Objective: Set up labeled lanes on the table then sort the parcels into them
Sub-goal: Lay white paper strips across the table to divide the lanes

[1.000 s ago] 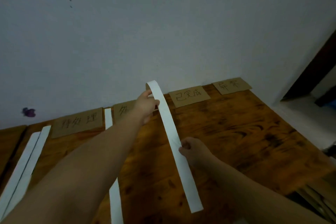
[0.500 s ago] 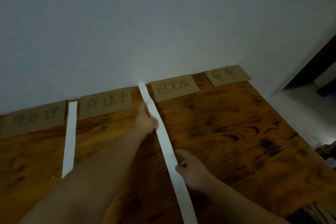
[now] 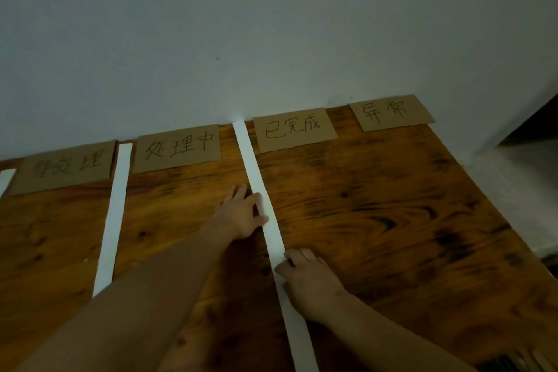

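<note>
white paper strip point(image 3: 256, 178) is the thing in hand, so i place everything by it. it lies flat on the wooden table point(image 3: 392, 235), its far end touching the wall point(image 3: 271, 39) and its near end cut off by the bottom edge. the left hand point(image 3: 240, 214) lies flat on the strip's left side, fingers straight and close together, thumb touching the strip's edge. the right hand point(image 3: 311, 281), nearer me along the strip, has its fingers curled, and thumb and fingertips seem to pinch the paper.

just left of the strip's far end sits the 处理中 card point(image 3: 178, 148). just right of it is the 已完成 card point(image 3: 294, 129), and further right the 异常 card point(image 3: 391, 113). well left of the strip lie a second strip point(image 3: 114, 211) and a dim fourth card point(image 3: 65, 167).

i judge this is lane setup, with the divider being squared and smoothed down. the next move calls for letting go without dragging it, then a divider right of this strip, between the last two cards, where none lies yet.

no parcels are in view. the fourth card's first character is too dark to read. a white sliver point(image 3: 6, 180) far left of the strip is cropped, and i cannot identify the pale slats point(image 3: 531, 361) low right of the strip.
</note>
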`<act>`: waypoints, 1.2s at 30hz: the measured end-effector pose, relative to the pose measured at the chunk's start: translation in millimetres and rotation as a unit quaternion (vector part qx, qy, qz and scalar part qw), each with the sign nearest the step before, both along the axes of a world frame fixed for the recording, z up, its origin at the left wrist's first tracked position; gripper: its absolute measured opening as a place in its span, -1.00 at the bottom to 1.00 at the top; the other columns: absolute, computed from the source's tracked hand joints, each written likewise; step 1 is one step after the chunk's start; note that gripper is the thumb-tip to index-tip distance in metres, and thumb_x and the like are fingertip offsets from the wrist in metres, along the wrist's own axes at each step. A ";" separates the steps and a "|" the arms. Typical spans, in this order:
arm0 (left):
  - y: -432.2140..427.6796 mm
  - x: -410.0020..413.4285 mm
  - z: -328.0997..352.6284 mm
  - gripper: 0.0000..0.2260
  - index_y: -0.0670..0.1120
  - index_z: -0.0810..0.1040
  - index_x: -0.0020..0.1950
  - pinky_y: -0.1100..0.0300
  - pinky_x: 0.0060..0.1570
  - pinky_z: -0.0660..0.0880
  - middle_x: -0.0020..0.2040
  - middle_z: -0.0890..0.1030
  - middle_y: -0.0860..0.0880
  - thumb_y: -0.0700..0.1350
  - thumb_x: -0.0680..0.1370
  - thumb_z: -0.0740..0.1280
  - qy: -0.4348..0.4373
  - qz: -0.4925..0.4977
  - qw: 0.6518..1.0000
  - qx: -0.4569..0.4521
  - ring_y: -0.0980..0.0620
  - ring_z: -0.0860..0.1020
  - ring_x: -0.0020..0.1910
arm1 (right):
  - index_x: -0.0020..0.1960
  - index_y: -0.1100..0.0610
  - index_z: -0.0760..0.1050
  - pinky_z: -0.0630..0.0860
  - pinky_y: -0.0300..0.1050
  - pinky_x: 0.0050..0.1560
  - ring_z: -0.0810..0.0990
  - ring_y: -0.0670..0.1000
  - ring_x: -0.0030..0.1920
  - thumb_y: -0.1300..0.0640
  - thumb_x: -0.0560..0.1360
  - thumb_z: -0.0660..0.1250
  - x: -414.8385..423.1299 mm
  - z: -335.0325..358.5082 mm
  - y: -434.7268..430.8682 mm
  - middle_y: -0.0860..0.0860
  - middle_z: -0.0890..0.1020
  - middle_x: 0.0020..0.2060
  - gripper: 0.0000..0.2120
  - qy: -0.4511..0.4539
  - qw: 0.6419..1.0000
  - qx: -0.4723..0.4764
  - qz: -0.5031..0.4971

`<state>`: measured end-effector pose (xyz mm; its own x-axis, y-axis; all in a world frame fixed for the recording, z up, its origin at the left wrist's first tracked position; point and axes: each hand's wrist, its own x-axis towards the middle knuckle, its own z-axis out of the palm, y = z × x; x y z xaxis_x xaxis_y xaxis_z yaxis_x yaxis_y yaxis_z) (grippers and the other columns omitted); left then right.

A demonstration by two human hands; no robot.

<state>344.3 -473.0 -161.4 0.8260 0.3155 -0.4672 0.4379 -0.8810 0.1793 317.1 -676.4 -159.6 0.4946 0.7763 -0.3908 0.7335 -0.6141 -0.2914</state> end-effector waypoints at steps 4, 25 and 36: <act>18.2 -19.9 24.6 -0.38 0.07 0.02 0.55 -0.15 0.48 -0.04 0.57 -0.09 -0.03 0.20 0.57 0.18 -0.016 0.053 0.998 -0.023 -0.13 -0.16 0.53 | 0.42 0.05 0.33 0.26 0.01 0.37 0.19 0.08 0.41 0.08 0.61 0.14 6.5 12.7 11.6 0.05 0.27 0.42 -0.61 0.010 1.000 0.028 0.007; 303.4 -443.1 92.0 -0.39 -0.11 0.27 0.47 0.00 0.33 0.33 0.46 0.30 -0.18 0.14 0.51 0.32 0.025 0.284 0.959 0.001 -0.16 0.32 0.40 | 0.44 0.09 0.32 0.33 -0.06 0.29 0.39 0.12 0.33 -0.02 0.60 0.21 -233.9 103.5 331.1 0.10 0.34 0.41 -0.56 0.086 0.990 0.054 0.100; 328.6 -501.9 19.6 -0.50 -0.03 0.25 0.43 0.01 0.27 0.34 0.36 0.27 -0.19 0.02 0.54 0.29 0.046 0.332 0.942 -0.005 -0.21 0.32 0.31 | 0.48 0.08 0.27 0.26 -0.08 0.36 0.28 0.09 0.43 -0.02 0.62 0.17 -306.9 48.5 410.1 0.08 0.29 0.46 -0.54 0.138 0.980 -0.027 0.144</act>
<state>-157.6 -144.5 -141.8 0.4043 0.7431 -0.5332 0.9059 -0.4059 0.1212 10.2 -266.3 -111.1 0.1282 0.8430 -0.5224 0.7769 -0.4128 -0.4755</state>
